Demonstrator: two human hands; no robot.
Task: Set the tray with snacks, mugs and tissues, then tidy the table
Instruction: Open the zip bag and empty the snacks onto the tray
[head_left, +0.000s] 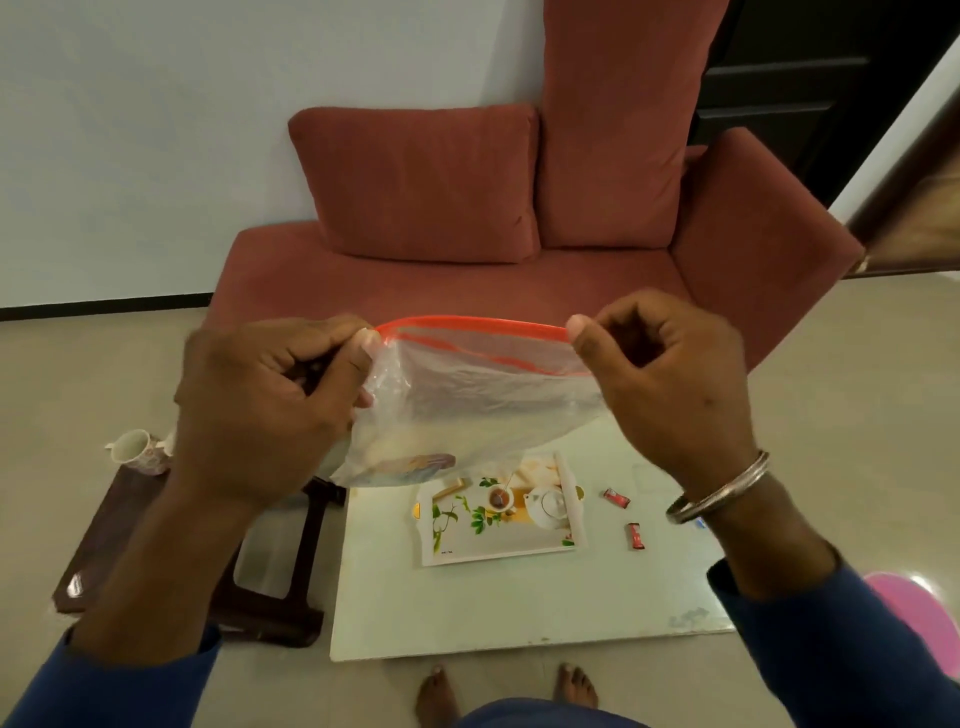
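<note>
I hold a clear zip bag (467, 400) with an orange-red seal strip up in front of me. My left hand (270, 405) pinches its left top corner and my right hand (670, 384) pinches the right one. The bag's mouth looks partly apart, and some snack pieces lie in its bottom. Below it, a white tray (498, 540) printed with a teapot and leaves lies on the pale low table (467, 613). Two small red snack packets (616, 498) (636, 535) lie on the table to the tray's right. A patterned mug (136, 452) stands at the left on a dark wooden stool.
A rust-red sofa (467, 280) with cushions stands behind the table against the wall. The dark wooden stool (119, 540) sits left of the table. A pink object (914, 608) lies on the floor at the right. My bare feet (436, 696) are at the table's near edge.
</note>
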